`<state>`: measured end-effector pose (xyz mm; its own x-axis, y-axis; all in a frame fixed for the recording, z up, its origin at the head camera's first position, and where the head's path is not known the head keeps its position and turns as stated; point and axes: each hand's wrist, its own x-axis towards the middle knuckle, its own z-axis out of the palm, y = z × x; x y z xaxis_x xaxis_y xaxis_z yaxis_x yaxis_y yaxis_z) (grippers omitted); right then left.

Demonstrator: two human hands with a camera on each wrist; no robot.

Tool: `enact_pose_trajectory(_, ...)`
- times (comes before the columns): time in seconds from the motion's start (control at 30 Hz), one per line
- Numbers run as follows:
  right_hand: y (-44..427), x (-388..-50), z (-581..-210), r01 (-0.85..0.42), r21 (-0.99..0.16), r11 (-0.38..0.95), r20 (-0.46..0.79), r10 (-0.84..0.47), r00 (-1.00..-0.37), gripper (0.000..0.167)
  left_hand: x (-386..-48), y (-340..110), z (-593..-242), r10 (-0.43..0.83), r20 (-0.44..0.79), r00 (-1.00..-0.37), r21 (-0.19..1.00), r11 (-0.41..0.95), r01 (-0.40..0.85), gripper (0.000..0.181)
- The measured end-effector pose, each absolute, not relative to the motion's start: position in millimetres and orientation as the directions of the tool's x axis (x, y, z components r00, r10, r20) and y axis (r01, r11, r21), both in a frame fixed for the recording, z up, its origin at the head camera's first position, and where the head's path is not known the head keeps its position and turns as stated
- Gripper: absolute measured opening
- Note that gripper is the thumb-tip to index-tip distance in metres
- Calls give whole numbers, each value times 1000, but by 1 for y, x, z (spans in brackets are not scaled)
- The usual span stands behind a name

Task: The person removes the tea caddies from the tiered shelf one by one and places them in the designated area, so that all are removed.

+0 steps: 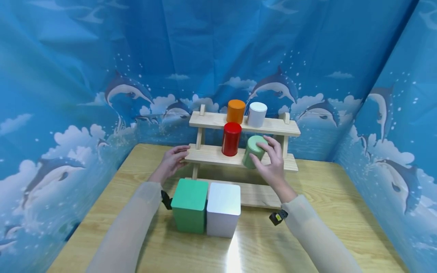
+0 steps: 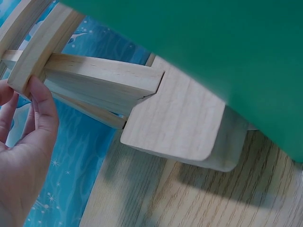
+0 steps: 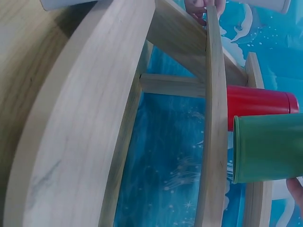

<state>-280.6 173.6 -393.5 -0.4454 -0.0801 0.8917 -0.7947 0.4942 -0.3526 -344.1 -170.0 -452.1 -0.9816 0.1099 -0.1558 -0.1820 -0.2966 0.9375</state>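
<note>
A three-tier wooden rack [image 1: 218, 154] stands on the table. My right hand [image 1: 274, 163] grips a light green canister [image 1: 253, 152] by its upper part, at the front of the middle shelf; in the right wrist view the green canister [image 3: 270, 149] is beside the red one [image 3: 258, 101], with only a fingertip [image 3: 296, 189] showing. A red canister [image 1: 231, 139] stands on the middle shelf to its left. My left hand [image 1: 172, 161] pinches the left end of that shelf; in the left wrist view the left hand [image 2: 33, 137] has thumb and finger on the wood [image 2: 35, 49].
On the top shelf stand an orange canister [image 1: 236, 111] and a white canister [image 1: 257, 114]. A green box [image 1: 189, 206] and a white box [image 1: 223, 210] stand side by side before the rack's left half. Blue dolphin-print curtains [image 1: 205, 49] surround the table [image 1: 273, 250].
</note>
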Motion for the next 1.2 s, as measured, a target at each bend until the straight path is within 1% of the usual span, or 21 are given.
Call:
enact_pose_trajectory(0.23,173,-265,-390,-818,-308,486,912,-94,-399,48,-344,-170,-452,117,-160,-980,936,-297,-188,28)
enact_pose_trajectory(0.43,167,-239,-375,-847,-271,457,928,-110,-355,44,-343,-170,-452,121,-149,-981,936,-303,-180,27)
enact_pose_trajectory(0.6,167,-228,-373,-874,-249,417,943,-103,-318,41,-343,-169,-452,116,-148,-982,934,-309,-177,24)
enact_pose_trajectory(0.93,170,-211,-377,-885,-222,409,948,-122,-295,30,-345,-171,-453,104,-152,-983,938,-300,-177,35)
enact_pose_trajectory(1.03,172,-207,-380,-886,-217,410,947,-129,-293,32,-345,-170,-454,100,-153,-983,941,-290,-176,36)
enact_pose_trajectory(1.2,175,-198,-384,-888,-216,406,943,-148,-297,30,-344,-170,-452,109,-152,-982,938,-298,-178,31)
